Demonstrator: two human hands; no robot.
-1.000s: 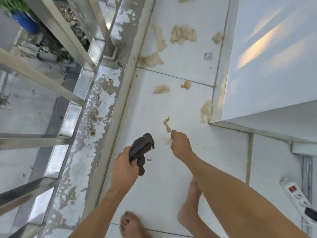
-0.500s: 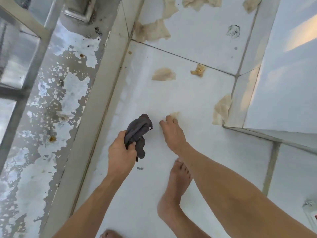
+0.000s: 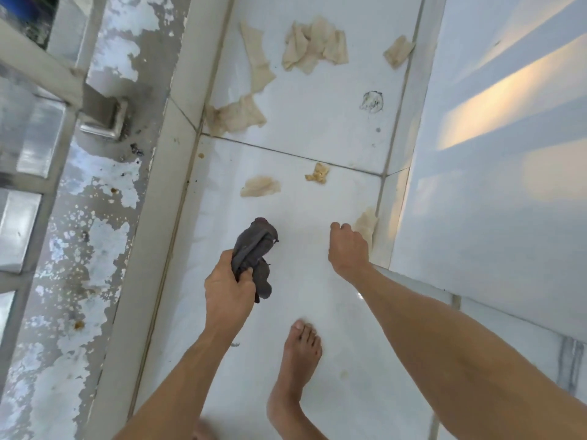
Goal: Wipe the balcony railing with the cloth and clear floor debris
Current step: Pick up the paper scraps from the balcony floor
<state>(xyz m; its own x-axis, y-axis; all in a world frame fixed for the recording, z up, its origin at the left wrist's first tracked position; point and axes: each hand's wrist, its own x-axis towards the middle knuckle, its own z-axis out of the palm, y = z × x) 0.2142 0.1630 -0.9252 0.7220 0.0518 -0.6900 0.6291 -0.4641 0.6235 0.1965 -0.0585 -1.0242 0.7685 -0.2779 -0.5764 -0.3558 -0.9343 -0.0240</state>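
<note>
The white tiled floor (image 3: 317,312) carries beige paper scraps; the nearest crumpled scrap (image 3: 367,222) lies just beyond the curled, empty right hand (image 3: 347,249) (by the wall). The left hand (image 3: 227,290) grips the dark grey cloth (image 3: 254,249).

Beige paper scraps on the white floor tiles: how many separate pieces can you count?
7: long strip, crumpled cluster, scrap at far wall, piece by curb, flat piece, small crumb, one by right hand at. Hands may hide more.
</note>
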